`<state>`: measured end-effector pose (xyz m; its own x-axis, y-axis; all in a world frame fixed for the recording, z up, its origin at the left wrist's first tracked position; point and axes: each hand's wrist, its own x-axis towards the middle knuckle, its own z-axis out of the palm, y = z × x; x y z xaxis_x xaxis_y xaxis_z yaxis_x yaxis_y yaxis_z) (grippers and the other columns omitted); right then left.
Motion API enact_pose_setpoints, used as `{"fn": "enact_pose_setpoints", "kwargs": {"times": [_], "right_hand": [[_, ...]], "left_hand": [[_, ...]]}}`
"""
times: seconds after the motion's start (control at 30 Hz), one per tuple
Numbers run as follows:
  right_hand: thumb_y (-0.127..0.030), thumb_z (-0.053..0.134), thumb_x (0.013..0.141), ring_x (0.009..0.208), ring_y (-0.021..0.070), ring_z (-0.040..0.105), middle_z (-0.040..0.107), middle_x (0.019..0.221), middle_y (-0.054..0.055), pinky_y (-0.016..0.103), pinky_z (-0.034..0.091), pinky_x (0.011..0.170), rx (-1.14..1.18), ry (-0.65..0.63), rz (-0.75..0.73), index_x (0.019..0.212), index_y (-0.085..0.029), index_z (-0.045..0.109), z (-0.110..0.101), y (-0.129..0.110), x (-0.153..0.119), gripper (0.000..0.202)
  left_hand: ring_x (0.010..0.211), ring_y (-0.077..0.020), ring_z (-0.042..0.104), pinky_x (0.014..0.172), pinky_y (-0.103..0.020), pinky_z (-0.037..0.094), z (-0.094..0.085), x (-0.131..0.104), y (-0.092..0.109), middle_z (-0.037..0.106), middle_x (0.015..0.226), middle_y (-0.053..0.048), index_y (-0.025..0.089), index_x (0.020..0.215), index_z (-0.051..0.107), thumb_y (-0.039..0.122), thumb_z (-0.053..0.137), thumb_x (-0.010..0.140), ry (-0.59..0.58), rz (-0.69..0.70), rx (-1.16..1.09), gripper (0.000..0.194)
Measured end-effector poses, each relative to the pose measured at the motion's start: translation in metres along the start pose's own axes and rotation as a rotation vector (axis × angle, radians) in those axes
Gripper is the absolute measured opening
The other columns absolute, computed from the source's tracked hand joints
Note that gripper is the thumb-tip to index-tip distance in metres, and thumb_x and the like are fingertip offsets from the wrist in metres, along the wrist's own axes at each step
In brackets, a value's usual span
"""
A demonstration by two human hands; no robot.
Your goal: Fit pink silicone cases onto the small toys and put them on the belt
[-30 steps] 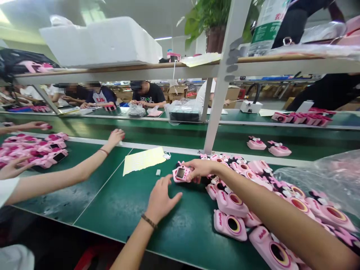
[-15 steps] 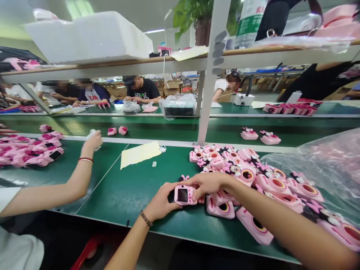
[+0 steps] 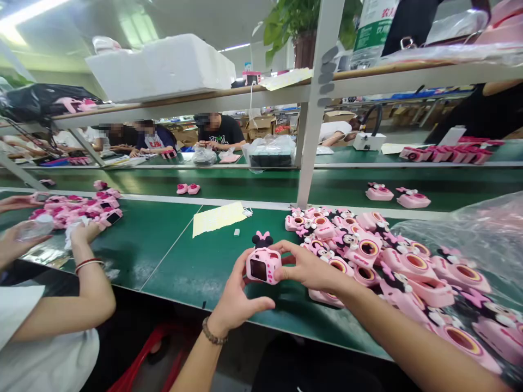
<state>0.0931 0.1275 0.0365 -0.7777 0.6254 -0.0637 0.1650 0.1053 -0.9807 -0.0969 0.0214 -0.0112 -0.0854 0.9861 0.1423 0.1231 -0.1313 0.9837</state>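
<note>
A pink toy camera (image 3: 261,265) with a dark screen, pink buttons and black mouse ears with a pink bow is held above the green table. My right hand (image 3: 304,265) grips its right side, thumb on the front and fingers at the top edge. The fingers of my left hand (image 3: 241,294) rest against the camera's left side and partly behind it; the left thumb sticks out below, apart from it. Just right of my hands lies a heap of pink mouse-figure camera cases (image 3: 370,249) with round yellow-rimmed openings.
A yellow paper sheet (image 3: 218,219) and a small white block (image 3: 237,232) lie beyond my hands. At left, a co-worker's hands (image 3: 81,234) work by another pink pile (image 3: 75,209). A shelf post (image 3: 312,136) rises behind the heap; clear plastic (image 3: 486,228) covers the right side.
The toy camera has come up and turned slightly, so its ears show. My left thumb has moved off it. The co-worker's arm has drawn back toward the left pile. The whole view has shifted.
</note>
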Motion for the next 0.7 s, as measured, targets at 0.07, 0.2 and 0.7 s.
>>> {"fn": "enact_pose_setpoints", "kwargs": {"times": [0.07, 0.2, 0.7], "right_hand": [[-0.031, 0.078, 0.07, 0.1, 0.0217, 0.062, 0.064, 0.107, 0.003, 0.034, 0.051, 0.083, 0.055, 0.101, -0.036, 0.103, -0.023, 0.057, 0.016, 0.011, -0.009, 0.04], [-0.026, 0.076, 0.07, 0.095, 0.0206, 0.061, 0.061, 0.103, 0.003, 0.033, 0.049, 0.079, 0.123, 0.25, -0.028, 0.096, -0.022, 0.053, 0.035, 0.033, -0.019, 0.035], [-0.037, 0.079, 0.073, 0.088, 0.0163, 0.06, 0.062, 0.095, 0.0, 0.029, 0.049, 0.076, 0.604, 0.331, -0.061, 0.099, -0.023, 0.054, 0.047, 0.053, -0.023, 0.039]], "left_hand": [[0.114, -0.0248, 0.06, 0.095, -0.037, 0.054, 0.006, -0.002, 0.001, 0.051, 0.135, -0.01, 0.027, 0.133, 0.037, 0.037, 0.084, 0.065, 0.042, -0.003, 0.028, 0.083], [0.105, -0.0211, 0.062, 0.093, -0.035, 0.053, 0.015, -0.004, -0.004, 0.056, 0.124, -0.007, 0.026, 0.128, 0.04, 0.039, 0.081, 0.071, 0.061, 0.0, 0.11, 0.072], [0.119, -0.0256, 0.051, 0.101, -0.043, 0.046, 0.036, -0.007, 0.008, 0.048, 0.126, -0.009, 0.027, 0.131, 0.042, 0.041, 0.077, 0.075, 0.283, 0.159, 0.641, 0.067]]}}
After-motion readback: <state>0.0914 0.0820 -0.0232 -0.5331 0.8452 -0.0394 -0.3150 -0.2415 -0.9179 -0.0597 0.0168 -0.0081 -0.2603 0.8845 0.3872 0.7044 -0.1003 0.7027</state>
